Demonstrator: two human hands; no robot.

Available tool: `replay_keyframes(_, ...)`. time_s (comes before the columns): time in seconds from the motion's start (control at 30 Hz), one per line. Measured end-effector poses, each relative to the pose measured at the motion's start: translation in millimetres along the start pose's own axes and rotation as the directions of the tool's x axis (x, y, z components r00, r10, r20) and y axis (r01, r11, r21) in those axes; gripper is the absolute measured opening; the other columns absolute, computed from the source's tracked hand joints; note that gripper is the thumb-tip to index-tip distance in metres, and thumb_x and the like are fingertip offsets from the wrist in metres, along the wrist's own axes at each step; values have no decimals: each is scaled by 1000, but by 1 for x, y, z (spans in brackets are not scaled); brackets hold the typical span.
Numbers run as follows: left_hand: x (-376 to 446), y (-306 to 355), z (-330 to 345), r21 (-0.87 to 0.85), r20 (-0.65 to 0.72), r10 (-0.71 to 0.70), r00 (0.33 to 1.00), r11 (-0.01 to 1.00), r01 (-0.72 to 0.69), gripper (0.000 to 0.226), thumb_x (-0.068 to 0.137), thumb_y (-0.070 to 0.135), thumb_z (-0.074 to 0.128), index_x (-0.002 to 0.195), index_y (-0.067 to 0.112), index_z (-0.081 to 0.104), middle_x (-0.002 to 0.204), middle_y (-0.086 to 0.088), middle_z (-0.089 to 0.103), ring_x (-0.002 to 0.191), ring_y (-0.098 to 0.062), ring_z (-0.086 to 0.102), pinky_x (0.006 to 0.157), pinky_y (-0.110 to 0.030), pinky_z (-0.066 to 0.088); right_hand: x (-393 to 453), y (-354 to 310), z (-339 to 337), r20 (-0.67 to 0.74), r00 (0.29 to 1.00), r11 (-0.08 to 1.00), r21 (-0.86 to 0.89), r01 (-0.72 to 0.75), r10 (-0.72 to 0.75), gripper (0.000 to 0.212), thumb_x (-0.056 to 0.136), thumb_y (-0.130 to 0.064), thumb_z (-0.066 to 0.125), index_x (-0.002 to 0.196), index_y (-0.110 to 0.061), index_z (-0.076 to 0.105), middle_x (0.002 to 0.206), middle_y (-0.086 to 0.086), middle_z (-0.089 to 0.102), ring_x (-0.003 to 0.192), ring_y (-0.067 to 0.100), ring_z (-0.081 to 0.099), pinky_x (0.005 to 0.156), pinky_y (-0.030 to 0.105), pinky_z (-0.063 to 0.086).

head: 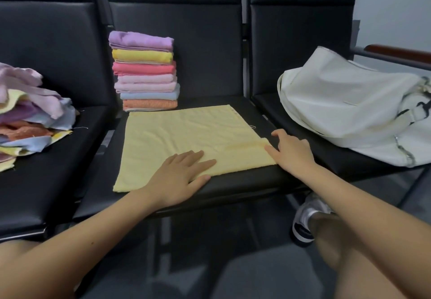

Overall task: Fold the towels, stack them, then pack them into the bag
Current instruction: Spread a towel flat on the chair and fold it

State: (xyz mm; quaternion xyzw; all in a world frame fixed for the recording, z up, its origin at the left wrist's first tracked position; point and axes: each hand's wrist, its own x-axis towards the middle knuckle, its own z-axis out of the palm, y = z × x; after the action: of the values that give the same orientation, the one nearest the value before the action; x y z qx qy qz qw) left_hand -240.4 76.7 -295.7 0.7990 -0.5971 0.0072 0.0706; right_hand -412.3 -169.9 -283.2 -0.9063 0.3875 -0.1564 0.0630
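Note:
A pale yellow towel [186, 135] lies spread flat on the middle black seat [233, 189]. My left hand [179, 177] rests flat on the towel's near edge with straight fingers. My right hand [291, 151] touches the towel's right edge, fingers slightly bent, near a small fold there. Behind the towel stands a stack of folded towels [145, 72], purple on top, then yellow, pink, light blue and orange. A loose pile of unfolded towels [30, 116] sits on the left seat. A white bag [349, 107] lies on the right seat.
The three black padded seats have tall backrests [186, 42] behind the stack. A wooden armrest [396, 53] runs behind the bag. Below the seat edge are my knee and a foot in a sandal [305, 224] on the grey floor.

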Motion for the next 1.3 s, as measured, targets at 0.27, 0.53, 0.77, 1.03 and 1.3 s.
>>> replay_keyframes(0.27, 3, 2, 2, -170, -310, 58, 949, 979, -115, 45, 86, 50, 33, 99, 23, 67, 99, 8, 61, 94, -17, 56, 73, -31, 47, -17, -45, -18, 47, 885, 865, 241, 441, -464, 41, 91, -34, 61, 131, -27, 56, 133, -7, 51, 131, 12, 37, 110, 31, 30)
replay_keyframes(0.53, 16, -1, -3, -158, -311, -29, 950, 987, -21, 28, 102, 35, 32, 107, 13, 49, 97, -4, 61, 82, -27, 57, 68, -38, 43, -8, -65, 9, 209, 740, 769, 195, 609, -640, 35, 98, -31, 53, 132, -24, 56, 133, -6, 53, 123, 16, 44, 105, 33, 36)
replay_keyframes(0.77, 36, -7, -9, 142, -179, -7, 984, 989, 33, 37, 101, 48, 33, 116, 17, 46, 92, -5, 66, 83, -31, 61, 65, -37, 42, 22, -71, 14, 184, 785, 800, 255, 543, -591, 25, 96, -14, 51, 111, -14, 70, 115, -2, 66, 111, 17, 55, 96, 32, 41)
replay_keyframes(1.03, 36, -43, -34, 4, -224, -136, 965, 990, 140, 27, 95, 43, 50, 83, 21, 61, 87, -1, 63, 88, -24, 59, 65, -31, 36, 42, -76, -3, 207, 879, 843, 441, 308, -429, 23, 92, -12, 50, 86, -12, 71, 89, -1, 69, 85, 14, 58, 75, 27, 45)
replay_keyframes(1.3, 4, -74, -47, -48, -284, -337, 898, 940, 338, 21, 98, 29, 45, 79, 21, 49, 81, 5, 52, 81, -20, 51, 67, -30, 32, 42, -59, -1, 13, 991, 839, 533, 104, -131, 30, 90, -20, 52, 83, 8, 60, 73, 12, 56, 71, 20, 48, 64, 34, 33)
